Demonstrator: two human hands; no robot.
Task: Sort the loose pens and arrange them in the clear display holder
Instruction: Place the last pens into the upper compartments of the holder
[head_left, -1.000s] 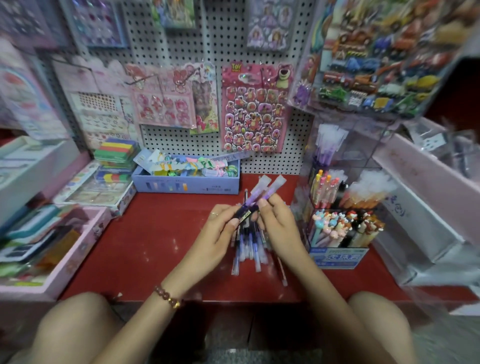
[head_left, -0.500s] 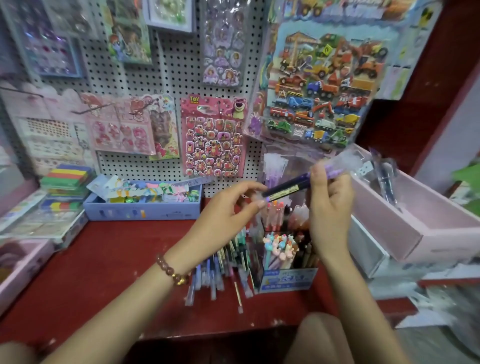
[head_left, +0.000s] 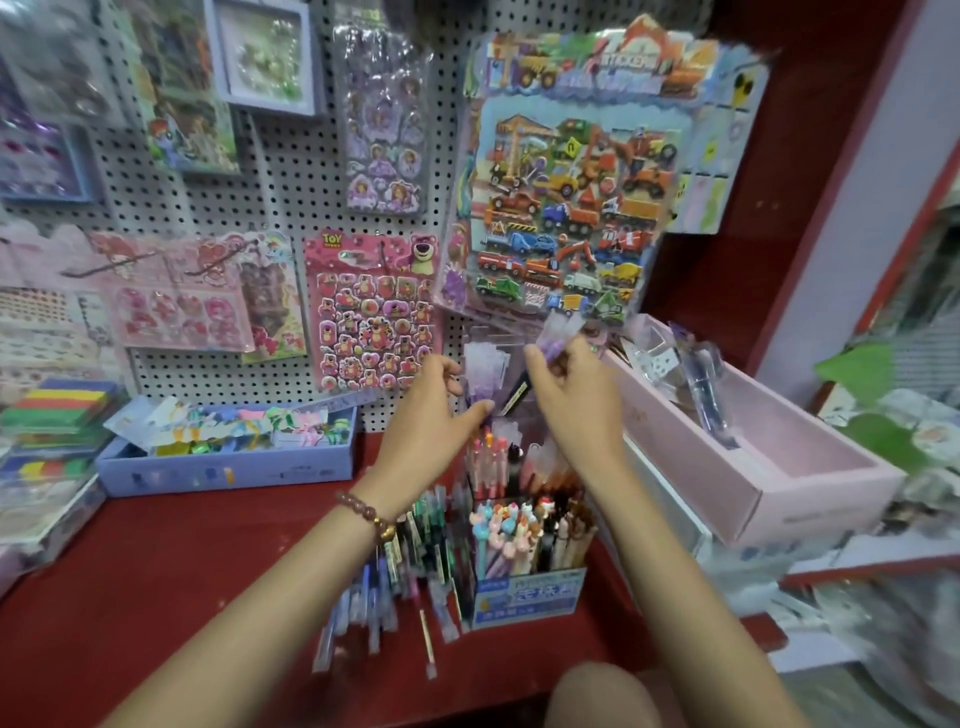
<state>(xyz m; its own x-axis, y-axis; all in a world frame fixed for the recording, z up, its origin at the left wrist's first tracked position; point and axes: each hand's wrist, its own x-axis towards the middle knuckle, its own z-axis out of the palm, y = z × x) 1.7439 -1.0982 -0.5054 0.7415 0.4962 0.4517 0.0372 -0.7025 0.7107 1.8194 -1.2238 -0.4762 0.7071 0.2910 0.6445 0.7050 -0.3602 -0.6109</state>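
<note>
Our right hand (head_left: 574, 400) pinches the purple-capped pens (head_left: 556, 340) above the clear holder (head_left: 527, 595). The caps point up and far, and the barrels slant down-left toward our left hand (head_left: 428, 415). Its fingers (head_left: 480, 410) are narrow, but blur hides any grip. Loose pens (head_left: 384, 592) lie on the worktop (head_left: 156, 597), left of the holder. A sticker sheet (head_left: 566, 208) hangs close above.

Bare-armed with no sleeves in view, the person wears behind the left hand (head_left: 426, 415) a bracelet (head_left: 366, 514) of round reddish-brown beads with one golden bead.
</note>
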